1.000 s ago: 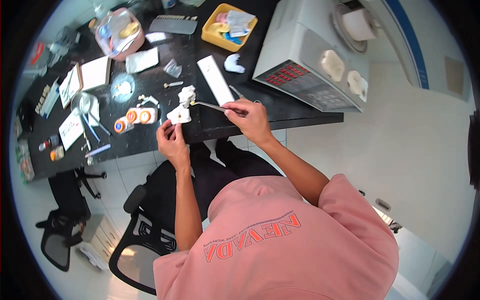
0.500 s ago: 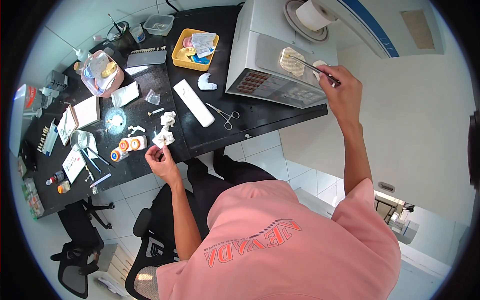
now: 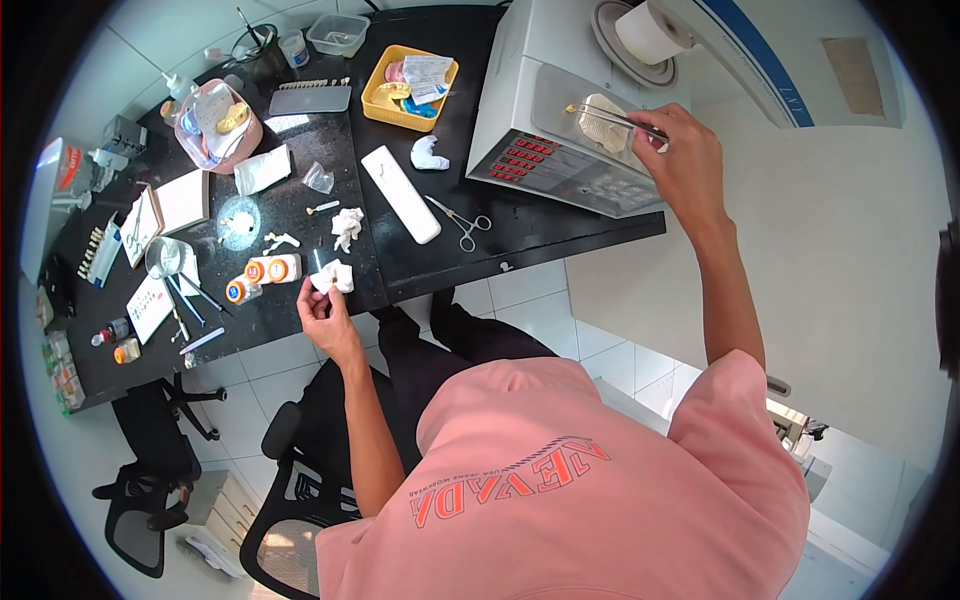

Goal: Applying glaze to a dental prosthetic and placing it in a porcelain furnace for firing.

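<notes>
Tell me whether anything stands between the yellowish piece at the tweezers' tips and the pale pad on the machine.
Nothing visible separates the yellowish piece from the pale pad, just to its right; only the tweezers in the right hand reach across the pad. Height can't be judged.

Place: dental laboratory
Black bench (image 3: 520,230): tooth shade guide (image 3: 310,98), yellow dental cast (image 3: 388,95)
Furnace (image 3: 545,108): honeycomb firing tray (image 3: 605,139) on top
</notes>
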`<control>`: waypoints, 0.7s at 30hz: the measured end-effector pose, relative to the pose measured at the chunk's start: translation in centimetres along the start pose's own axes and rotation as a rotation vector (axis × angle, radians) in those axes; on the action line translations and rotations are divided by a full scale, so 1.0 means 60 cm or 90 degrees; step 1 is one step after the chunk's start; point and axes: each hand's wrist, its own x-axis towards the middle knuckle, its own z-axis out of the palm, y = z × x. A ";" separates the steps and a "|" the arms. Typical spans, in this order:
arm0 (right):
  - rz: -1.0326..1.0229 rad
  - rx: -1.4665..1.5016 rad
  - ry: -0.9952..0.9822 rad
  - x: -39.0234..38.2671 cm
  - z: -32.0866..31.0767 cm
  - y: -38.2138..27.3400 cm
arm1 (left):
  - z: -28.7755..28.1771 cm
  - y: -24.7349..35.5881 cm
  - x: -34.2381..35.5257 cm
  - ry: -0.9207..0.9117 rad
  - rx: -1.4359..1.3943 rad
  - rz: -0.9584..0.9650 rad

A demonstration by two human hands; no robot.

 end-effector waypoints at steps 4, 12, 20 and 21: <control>0.014 0.020 0.033 -0.003 -0.023 -0.005 | 0.006 -0.001 0.001 0.005 0.030 0.001; 0.329 0.627 -0.315 -0.177 0.009 0.002 | 0.006 0.016 -0.004 -0.008 -0.116 -0.023; 0.598 0.865 -0.092 -0.331 0.112 0.025 | -0.007 0.003 -0.010 -0.009 0.264 0.119; 0.645 1.004 -0.054 -0.321 0.102 0.023 | -0.011 -0.004 -0.008 0.014 0.346 0.154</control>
